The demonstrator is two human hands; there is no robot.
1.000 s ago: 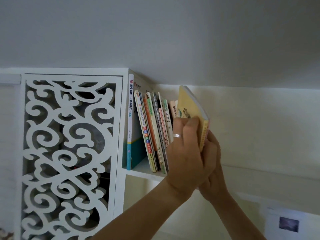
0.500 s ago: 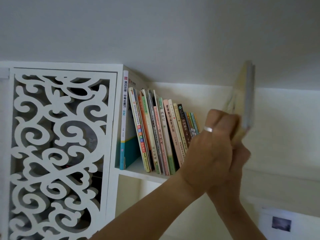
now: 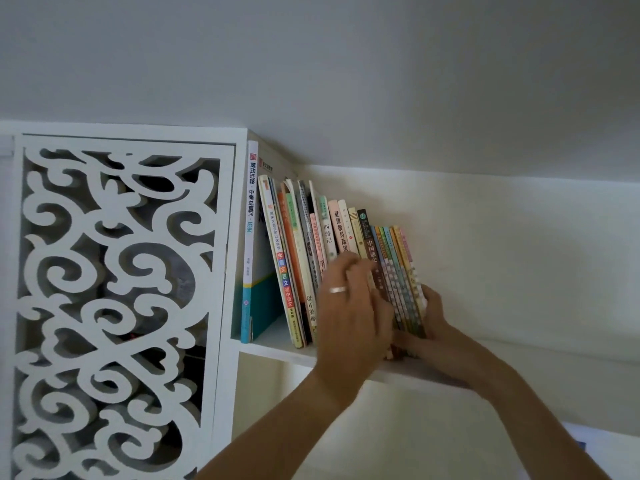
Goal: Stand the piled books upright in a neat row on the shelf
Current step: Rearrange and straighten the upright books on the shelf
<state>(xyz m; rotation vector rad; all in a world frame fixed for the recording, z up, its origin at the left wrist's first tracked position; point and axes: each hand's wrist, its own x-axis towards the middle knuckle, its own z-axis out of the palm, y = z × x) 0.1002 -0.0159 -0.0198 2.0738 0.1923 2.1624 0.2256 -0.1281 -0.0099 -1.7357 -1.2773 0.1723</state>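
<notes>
My ringed left hand (image 3: pixel 349 306) lies flat-fingered on the leaning row of colourful paperback books (image 3: pixel 332 258) on the white wooden shelf (image 3: pixel 277 348). My right hand (image 3: pixel 429 317) cups its end; straightening remains

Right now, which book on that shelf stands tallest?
The white-spined book at the far left, next to the carved panel. It stands straight and rises above the leaning books.

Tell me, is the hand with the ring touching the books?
Touching. The head view shows the left hand, the ringed one, laid flat against the spines of the row of books, its fingers overlapping them with no gap.
</notes>
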